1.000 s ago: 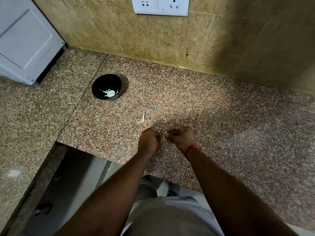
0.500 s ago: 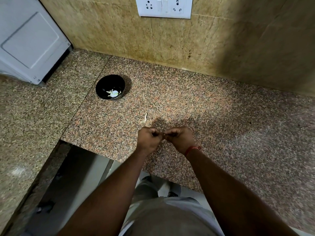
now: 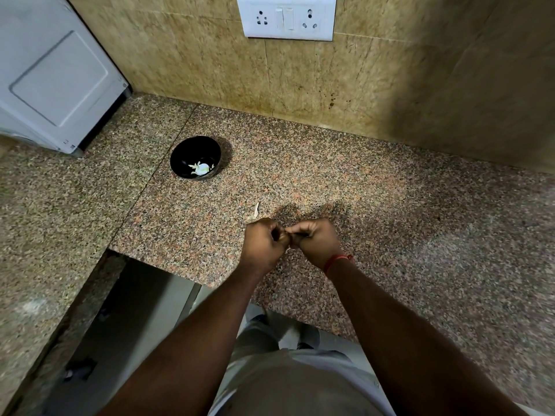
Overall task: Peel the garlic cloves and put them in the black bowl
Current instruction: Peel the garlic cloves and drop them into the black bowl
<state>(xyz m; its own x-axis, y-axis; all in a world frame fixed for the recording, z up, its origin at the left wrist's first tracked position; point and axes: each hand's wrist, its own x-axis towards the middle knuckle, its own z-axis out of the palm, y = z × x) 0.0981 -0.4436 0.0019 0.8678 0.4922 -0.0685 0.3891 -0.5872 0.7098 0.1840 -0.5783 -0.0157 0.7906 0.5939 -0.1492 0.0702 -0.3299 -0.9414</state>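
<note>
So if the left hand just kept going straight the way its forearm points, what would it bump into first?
Probably the small strip of garlic peel lying on the countertop just beyond the left hand. Past that looks like bare counter up to the tiled wall; the black bowl sits off to the left. Depth is uncertain.

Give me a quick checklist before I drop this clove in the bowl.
1. Clove held: both hands, left hand and right hand, curl around something tiny between them; ok.
2. Clove fully peeled: hidden by the fingers; cannot tell.
3. Bowl upright with room: ok, only a few pale bits inside.
4. Path to the bowl: bare counter; ok.
5. Loose peel lies on the counter beyond the left hand, not in the bowl; ok.
</note>
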